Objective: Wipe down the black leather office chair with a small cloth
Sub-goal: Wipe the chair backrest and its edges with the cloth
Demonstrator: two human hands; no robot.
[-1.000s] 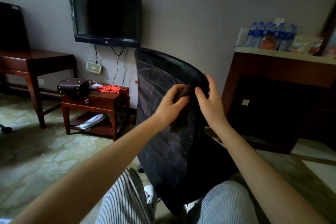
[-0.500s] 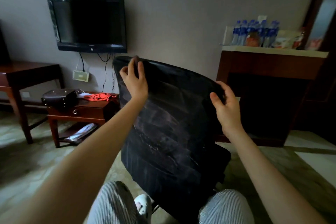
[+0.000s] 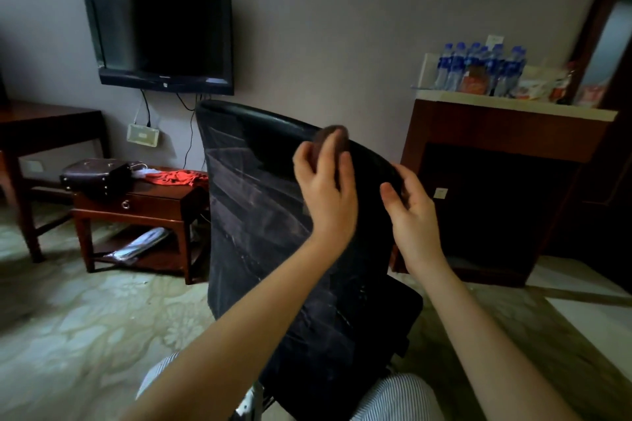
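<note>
The black leather office chair (image 3: 273, 232) stands right in front of me with the streaked rear of its backrest toward me. My left hand (image 3: 325, 191) holds a small brown cloth (image 3: 337, 133) against the top rim of the backrest, and the cloth shows just above my fingertips. My right hand (image 3: 410, 215) grips the backrest's right edge, thumb on the near side and fingers curled round behind. The seat (image 3: 393, 314) shows low on the right, beyond the backrest.
A low wooden side table (image 3: 136, 208) with a dark bag (image 3: 95, 178) and a red cloth stands left of the chair. A wall-mounted TV (image 3: 160, 37) hangs above it. A wooden cabinet (image 3: 496, 164) carrying several water bottles is on the right. My striped trouser knees flank the chair.
My left hand slid the cloth along the top rim from the left corner toward the right. My right hand stayed on the right edge.
</note>
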